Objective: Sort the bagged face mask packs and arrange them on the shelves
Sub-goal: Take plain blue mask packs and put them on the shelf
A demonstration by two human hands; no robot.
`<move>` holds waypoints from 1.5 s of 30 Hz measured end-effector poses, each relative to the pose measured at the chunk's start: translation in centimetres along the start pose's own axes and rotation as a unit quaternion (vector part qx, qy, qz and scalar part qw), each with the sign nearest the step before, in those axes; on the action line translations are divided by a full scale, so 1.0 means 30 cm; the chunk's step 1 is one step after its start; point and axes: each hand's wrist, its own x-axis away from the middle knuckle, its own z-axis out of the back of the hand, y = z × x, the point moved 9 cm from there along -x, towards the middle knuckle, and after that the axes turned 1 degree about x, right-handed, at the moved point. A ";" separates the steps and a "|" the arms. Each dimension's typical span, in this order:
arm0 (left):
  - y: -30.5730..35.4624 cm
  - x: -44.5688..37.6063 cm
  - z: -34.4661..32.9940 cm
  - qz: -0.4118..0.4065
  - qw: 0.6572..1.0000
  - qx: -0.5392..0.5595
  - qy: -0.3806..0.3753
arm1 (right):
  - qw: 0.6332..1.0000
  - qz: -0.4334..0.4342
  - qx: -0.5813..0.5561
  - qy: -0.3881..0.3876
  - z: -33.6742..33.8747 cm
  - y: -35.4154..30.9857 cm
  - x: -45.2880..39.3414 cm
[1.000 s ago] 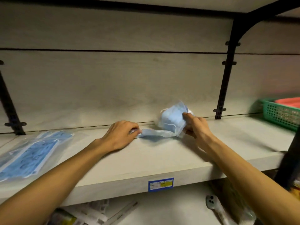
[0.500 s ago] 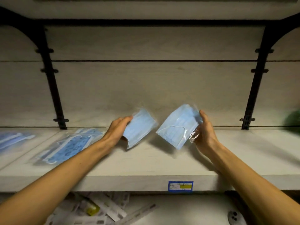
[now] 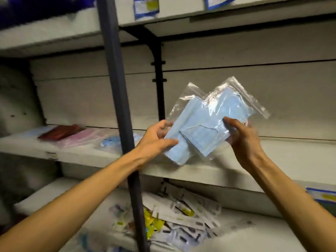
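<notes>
Over on the far left, we see the middle shelf [image 3: 32, 146] carrying a dark red pack [image 3: 61, 132], a pink mask pack [image 3: 80, 138] just right of it and a blurred blue pack [image 3: 111, 142] next, all lying flat near the back wall. Right of these a dark upright post [image 3: 118, 99] runs from top to bottom in front of the shelving and crosses our left forearm, so it stands between that side and the middle of the shelf.

Our left hand [image 3: 156, 140] holds the lower-left edge of a clear bag of blue face masks [image 3: 179, 142], thumb on the front and fingers curled behind. A second clear bag of blue masks [image 3: 216, 124] overlaps it on the right, tilted with its zip edge up and to the right; our right hand [image 3: 242, 139] pinches its lower right side, thumb on the front. Both bags are held above the front edge of the middle shelf, clear of the board.

Behind them a black shelf bracket [image 3: 160, 82] stands against the back panel. Right of the hands the shelf board lies bare to the frame edge. Below, the lower shelf [image 3: 254, 237] holds a loose heap of small carded packets [image 3: 181, 219]. At far right a blue and yellow price label [image 3: 325, 196] sits on the shelf edge.
</notes>
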 end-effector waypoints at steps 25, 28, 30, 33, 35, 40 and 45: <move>-0.718 0.301 1.767 0.142 0.936 -0.013 0.322 | 0.985 -0.121 0.067 -0.104 -1.688 1.008 0.054; -0.784 0.179 1.974 0.152 0.928 -0.060 0.336 | 0.972 -0.163 0.089 -0.142 -1.882 1.120 -0.053; -0.826 0.090 2.127 0.167 0.917 -0.117 0.343 | 0.962 -0.181 0.106 -0.174 -2.003 1.189 -0.135; -0.899 -0.012 2.325 0.187 0.902 -0.174 0.347 | 0.945 -0.201 0.152 -0.209 -2.161 1.277 -0.280; -0.953 -0.057 2.429 0.198 0.897 -0.193 0.344 | 0.936 -0.241 0.142 -0.213 -2.248 1.342 -0.358; -1.078 -0.156 2.622 0.217 0.896 -0.215 0.322 | 0.910 -0.277 0.196 -0.237 -2.431 1.521 -0.459; -1.198 -0.258 2.730 0.223 0.905 -0.252 0.261 | 0.898 -0.268 0.286 -0.199 -2.526 1.687 -0.521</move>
